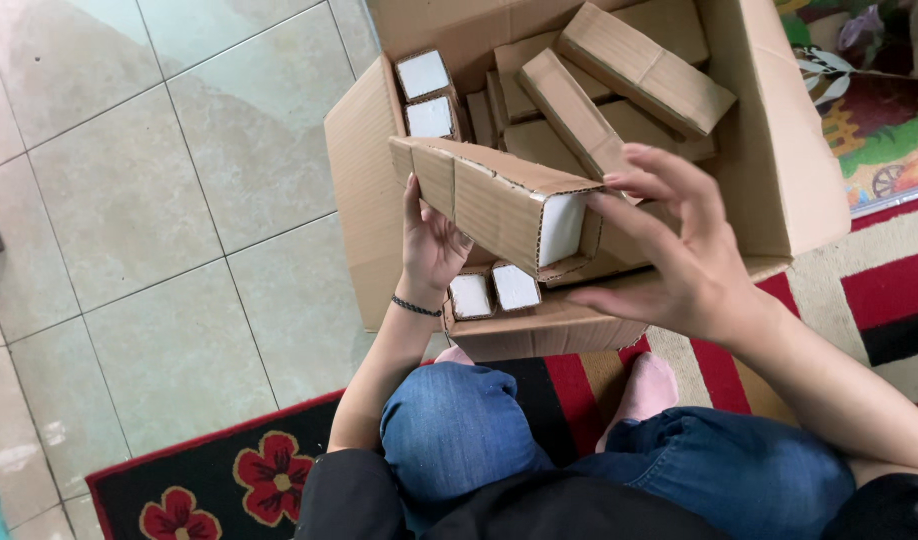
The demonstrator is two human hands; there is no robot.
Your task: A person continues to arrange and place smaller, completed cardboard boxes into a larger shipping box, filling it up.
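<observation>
A long cardboard sleeve [489, 195] with a white foam block showing at its open end is held over a large open cardboard box [779, 150]. My left hand [431, 245] grips the sleeve from below near its left part. At the sleeve's open right end is my right hand [674, 250], fingers spread and touching the flaps. Several similar sleeves lie or stand inside the box, some with white foam ends [424, 72] up.
I sit with knees in blue jeans [459, 430] against the box. A red, black and cream rug with flowers [229, 480] lies under me. Pale floor tiles [129, 200] stretch to the left. A colourful play mat [879, 120] sits at the upper right.
</observation>
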